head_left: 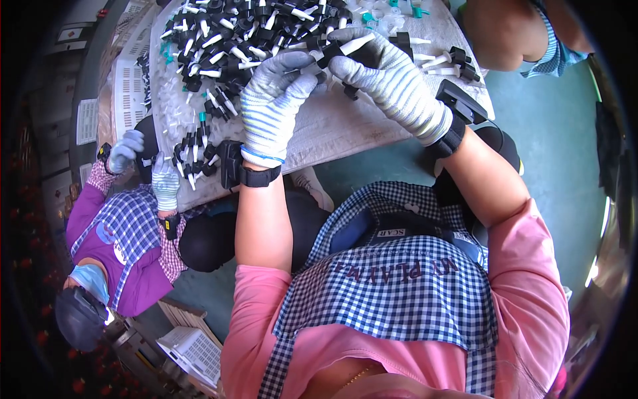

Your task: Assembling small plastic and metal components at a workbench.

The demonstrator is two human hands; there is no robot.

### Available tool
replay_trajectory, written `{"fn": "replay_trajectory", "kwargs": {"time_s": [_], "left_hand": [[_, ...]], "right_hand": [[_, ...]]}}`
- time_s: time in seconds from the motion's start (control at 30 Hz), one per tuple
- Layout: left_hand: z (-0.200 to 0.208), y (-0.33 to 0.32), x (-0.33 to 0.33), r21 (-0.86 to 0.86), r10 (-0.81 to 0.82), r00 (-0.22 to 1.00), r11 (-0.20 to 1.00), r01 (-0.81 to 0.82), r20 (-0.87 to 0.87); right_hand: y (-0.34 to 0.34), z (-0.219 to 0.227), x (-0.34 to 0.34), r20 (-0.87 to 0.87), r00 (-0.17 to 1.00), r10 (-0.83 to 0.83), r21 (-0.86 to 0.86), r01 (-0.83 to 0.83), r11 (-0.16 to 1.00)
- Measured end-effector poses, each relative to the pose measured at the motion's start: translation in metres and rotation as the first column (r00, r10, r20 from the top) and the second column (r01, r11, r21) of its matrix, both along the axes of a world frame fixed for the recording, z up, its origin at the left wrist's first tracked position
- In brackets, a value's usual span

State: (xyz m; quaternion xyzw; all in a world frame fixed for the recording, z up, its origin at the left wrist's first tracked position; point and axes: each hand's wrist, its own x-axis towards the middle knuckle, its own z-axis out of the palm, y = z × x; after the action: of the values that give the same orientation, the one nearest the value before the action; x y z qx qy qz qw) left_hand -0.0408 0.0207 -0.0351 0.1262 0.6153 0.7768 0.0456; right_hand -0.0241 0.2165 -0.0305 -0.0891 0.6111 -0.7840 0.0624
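Observation:
My right hand (pixel 392 80), in a white glove with blue-grey stripes, pinches a black cap (pixel 327 54) between thumb and fingers. A tapered white tip (pixel 357 44) sticks out from that cap toward the right. Close on its left is my left hand (pixel 276 103), gloved the same way, with curled fingers. Its index fingertip reaches the left end of the cap; what lies inside its fingers is hidden. Both hands are raised over the near part of the table. Beyond them spreads a large heap of similar black caps with white tips (pixel 242 33).
Several more capped pieces (pixel 455 65) lie on the pale table (pixel 345 136) at right. Clear and green small parts (pixel 392 16) lie at the far side. At left a gloved co-worker (pixel 126 226) sits by the table edge; another person's arm (pixel 498 33) shows at upper right.

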Motion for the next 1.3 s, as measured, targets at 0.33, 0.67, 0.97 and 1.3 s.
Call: {"fn": "replay_trajectory", "kwargs": {"time_s": [0.33, 0.67, 0.97, 1.3], "left_hand": [[0.017, -0.017, 0.000, -0.159, 0.118, 0.988, 0.978, -0.133, -0.102], [0.030, -0.020, 0.004, -0.513, 0.119, 0.992, 0.850, -0.119, -0.032], [0.017, 0.006, 0.015, -0.894, -0.120, 0.982, 0.441, -0.076, -0.143], [0.013, 0.033, 0.032, -0.917, -0.200, 0.936, 0.336, -0.214, -0.291]], "right_hand": [[-0.019, -0.011, 0.006, 0.008, 0.999, -0.031, 0.025, 0.031, 0.999], [-0.031, -0.019, 0.023, -0.161, 0.969, 0.185, 0.613, -0.048, 0.788], [-0.048, -0.049, 0.034, -0.335, 0.908, 0.250, 0.666, 0.040, 0.745], [-0.040, -0.063, 0.046, -0.526, 0.817, 0.236, 0.609, 0.169, 0.775]]}}
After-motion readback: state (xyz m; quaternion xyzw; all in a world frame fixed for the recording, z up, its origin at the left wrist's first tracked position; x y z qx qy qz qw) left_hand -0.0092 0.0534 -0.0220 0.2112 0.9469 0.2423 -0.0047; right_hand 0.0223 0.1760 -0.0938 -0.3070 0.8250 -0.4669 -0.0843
